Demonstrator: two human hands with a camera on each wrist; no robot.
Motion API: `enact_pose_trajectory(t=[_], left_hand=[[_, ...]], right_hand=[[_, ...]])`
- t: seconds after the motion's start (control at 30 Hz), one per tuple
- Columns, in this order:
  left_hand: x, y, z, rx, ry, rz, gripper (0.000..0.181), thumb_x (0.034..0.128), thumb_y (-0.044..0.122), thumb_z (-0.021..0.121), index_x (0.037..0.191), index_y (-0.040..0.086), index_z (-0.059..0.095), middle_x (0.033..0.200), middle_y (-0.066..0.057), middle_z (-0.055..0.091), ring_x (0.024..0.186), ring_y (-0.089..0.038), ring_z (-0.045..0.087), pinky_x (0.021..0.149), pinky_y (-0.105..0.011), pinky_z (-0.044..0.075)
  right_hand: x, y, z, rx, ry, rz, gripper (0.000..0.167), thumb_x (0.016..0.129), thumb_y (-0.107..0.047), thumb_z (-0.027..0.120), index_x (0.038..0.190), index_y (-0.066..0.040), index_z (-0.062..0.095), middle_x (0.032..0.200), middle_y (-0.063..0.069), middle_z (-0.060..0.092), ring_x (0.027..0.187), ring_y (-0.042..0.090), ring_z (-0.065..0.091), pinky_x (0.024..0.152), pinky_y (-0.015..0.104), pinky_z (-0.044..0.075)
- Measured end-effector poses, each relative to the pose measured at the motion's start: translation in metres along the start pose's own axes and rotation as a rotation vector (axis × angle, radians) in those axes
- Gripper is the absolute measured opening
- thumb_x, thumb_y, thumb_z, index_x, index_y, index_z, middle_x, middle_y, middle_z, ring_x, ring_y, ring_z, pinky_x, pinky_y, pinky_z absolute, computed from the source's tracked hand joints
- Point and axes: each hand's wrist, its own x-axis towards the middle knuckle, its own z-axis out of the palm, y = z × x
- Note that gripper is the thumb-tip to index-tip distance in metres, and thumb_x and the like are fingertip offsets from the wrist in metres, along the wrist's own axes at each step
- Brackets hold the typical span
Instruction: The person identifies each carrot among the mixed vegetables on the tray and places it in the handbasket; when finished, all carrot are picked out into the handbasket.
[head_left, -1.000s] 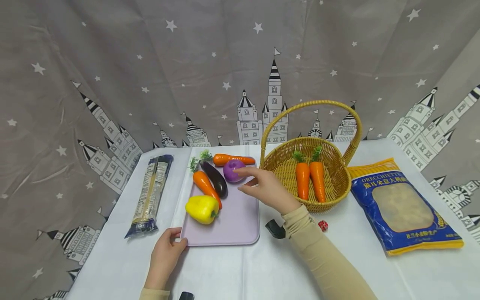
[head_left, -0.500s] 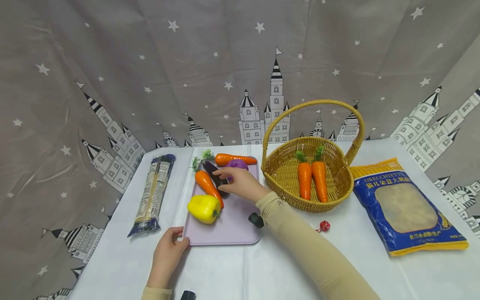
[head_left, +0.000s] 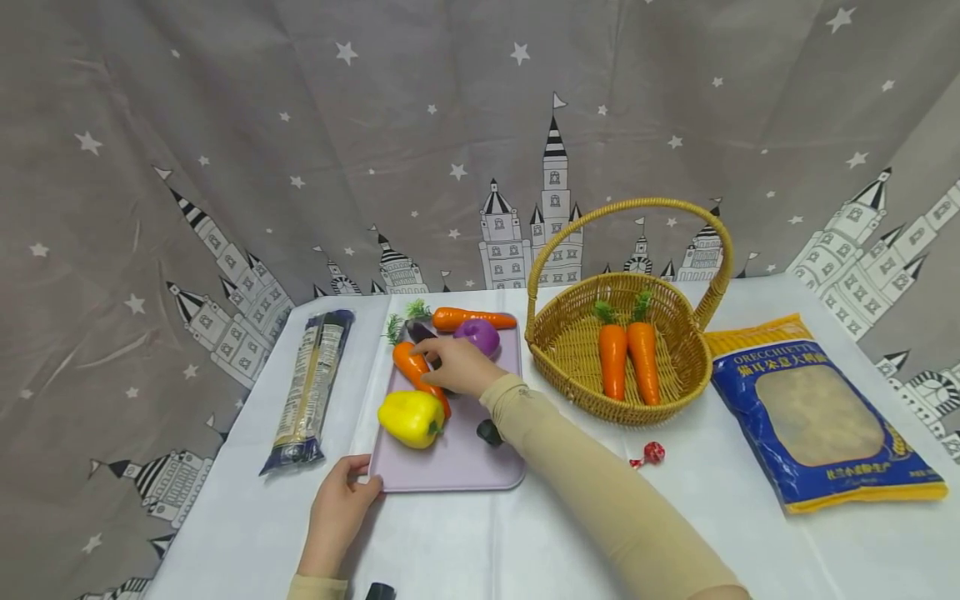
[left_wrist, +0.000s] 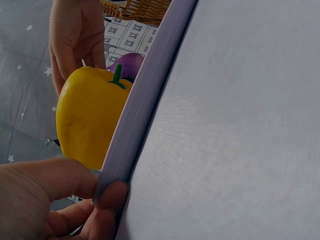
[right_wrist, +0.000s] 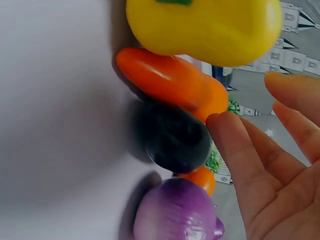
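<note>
My left hand [head_left: 338, 506] pinches the near left corner of the lilac tray [head_left: 480, 472]; in the left wrist view thumb and fingers grip its rim [left_wrist: 131, 115]. Over the tray, my right hand [head_left: 462, 364] hovers above the eggplant [head_left: 420, 332] and the front carrot [head_left: 408, 363], thumb and fingers apart. The right wrist view shows its fingertips close beside the eggplant [right_wrist: 175, 137] and the carrot [right_wrist: 165, 80], gripping nothing. A yellow pepper [head_left: 410, 418] lies nearer me, a purple onion [head_left: 478, 335] behind the hand, and another carrot [head_left: 472, 319] along the far edge.
Right of the tray stands a wicker basket [head_left: 573, 354] with a tall handle, holding two carrots [head_left: 613, 360]. Farther right lies a blue and yellow pasta bag [head_left: 817, 417]. A red wrapped candy [head_left: 653, 452] is in front of the basket, and a noodle pack [head_left: 309, 387] lies left.
My right hand has moved left from beside the onion to over the eggplant and front carrot. My left hand keeps its grip on the tray corner.
</note>
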Motion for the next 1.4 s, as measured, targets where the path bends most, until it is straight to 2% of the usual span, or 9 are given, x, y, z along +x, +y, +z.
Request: enact_pose_trajectory(t=[0.17, 0.3, 0.53, 0.7, 0.77, 1.03, 1.13, 1.33, 1.4], left_hand=[[-0.001, -0.001, 0.0, -0.006, 0.008, -0.008, 0.043, 0.0815, 0.008, 0.063, 0.121, -0.005, 0.055, 0.109, -0.021, 0.063, 0.065, -0.014, 0.059, 0.058, -0.029, 0.043], [-0.001, 0.0, 0.0, -0.009, 0.012, -0.002, 0.042, 0.0814, 0.008, 0.063, 0.121, -0.006, 0.055, 0.108, -0.021, 0.063, 0.063, -0.014, 0.058, 0.057, -0.028, 0.042], [-0.003, 0.001, 0.0, -0.013, 0.009, -0.009, 0.042, 0.0815, 0.008, 0.063, 0.121, -0.005, 0.055, 0.109, -0.021, 0.063, 0.063, -0.013, 0.058, 0.058, -0.028, 0.042], [-0.004, 0.002, -0.001, -0.013, 0.001, -0.013, 0.043, 0.0813, 0.008, 0.063, 0.121, -0.006, 0.054, 0.109, -0.022, 0.063, 0.063, -0.013, 0.059, 0.057, -0.028, 0.043], [-0.004, 0.002, -0.002, -0.011, -0.001, -0.011, 0.043, 0.0817, 0.007, 0.063, 0.121, -0.006, 0.054, 0.11, -0.022, 0.062, 0.063, -0.013, 0.059, 0.057, -0.028, 0.043], [-0.002, 0.001, -0.002, -0.011, 0.001, -0.014, 0.042, 0.0821, 0.008, 0.063, 0.121, -0.005, 0.054, 0.111, -0.022, 0.063, 0.064, -0.014, 0.059, 0.056, -0.028, 0.043], [-0.002, 0.0, -0.001, -0.014, 0.002, -0.011, 0.042, 0.0822, 0.008, 0.063, 0.121, -0.005, 0.054, 0.111, -0.022, 0.063, 0.064, -0.014, 0.06, 0.056, -0.027, 0.043], [-0.002, 0.0, -0.002, -0.025, 0.006, 0.022, 0.042, 0.0822, 0.007, 0.063, 0.12, -0.008, 0.054, 0.109, -0.023, 0.062, 0.065, -0.014, 0.059, 0.056, -0.026, 0.043], [-0.002, 0.0, -0.002, -0.03, 0.004, 0.031, 0.041, 0.0823, 0.007, 0.063, 0.12, -0.009, 0.054, 0.108, -0.023, 0.062, 0.064, -0.014, 0.059, 0.056, -0.026, 0.043]], right_hand=[[0.005, -0.003, 0.008, -0.099, -0.009, -0.002, 0.045, 0.086, -0.015, 0.071, 0.13, -0.018, 0.061, 0.116, 0.006, 0.065, 0.09, 0.014, 0.056, 0.081, 0.023, 0.046], [0.008, -0.008, 0.012, -0.133, -0.013, 0.038, 0.044, 0.087, -0.014, 0.07, 0.129, -0.019, 0.061, 0.12, 0.003, 0.065, 0.089, 0.014, 0.056, 0.078, 0.022, 0.047], [0.012, -0.007, 0.017, -0.263, -0.033, 0.044, 0.037, 0.089, -0.018, 0.067, 0.126, -0.018, 0.065, 0.121, -0.001, 0.065, 0.102, 0.014, 0.059, 0.094, 0.027, 0.043], [0.012, 0.002, 0.022, -0.221, -0.07, 0.054, 0.036, 0.088, -0.014, 0.067, 0.124, -0.019, 0.067, 0.118, -0.002, 0.066, 0.086, 0.015, 0.055, 0.076, 0.022, 0.043], [0.013, 0.004, 0.024, -0.216, -0.073, 0.044, 0.036, 0.087, -0.014, 0.068, 0.123, -0.02, 0.068, 0.119, -0.002, 0.066, 0.085, 0.015, 0.054, 0.073, 0.022, 0.041], [0.018, 0.001, 0.027, -0.252, -0.092, 0.053, 0.032, 0.09, -0.019, 0.067, 0.121, -0.026, 0.069, 0.128, -0.005, 0.062, 0.104, 0.011, 0.053, 0.095, 0.031, 0.039], [0.019, 0.0, 0.029, -0.236, -0.091, 0.058, 0.031, 0.09, -0.018, 0.066, 0.121, -0.025, 0.069, 0.127, -0.005, 0.062, 0.103, 0.012, 0.053, 0.095, 0.031, 0.039], [0.021, 0.001, 0.033, -0.194, -0.088, 0.066, 0.031, 0.089, -0.016, 0.068, 0.119, -0.022, 0.071, 0.118, -0.004, 0.066, 0.091, 0.013, 0.053, 0.082, 0.024, 0.042], [0.021, 0.002, 0.034, -0.191, -0.092, 0.074, 0.03, 0.089, -0.017, 0.068, 0.119, -0.022, 0.071, 0.117, -0.004, 0.066, 0.09, 0.013, 0.053, 0.082, 0.023, 0.042]])
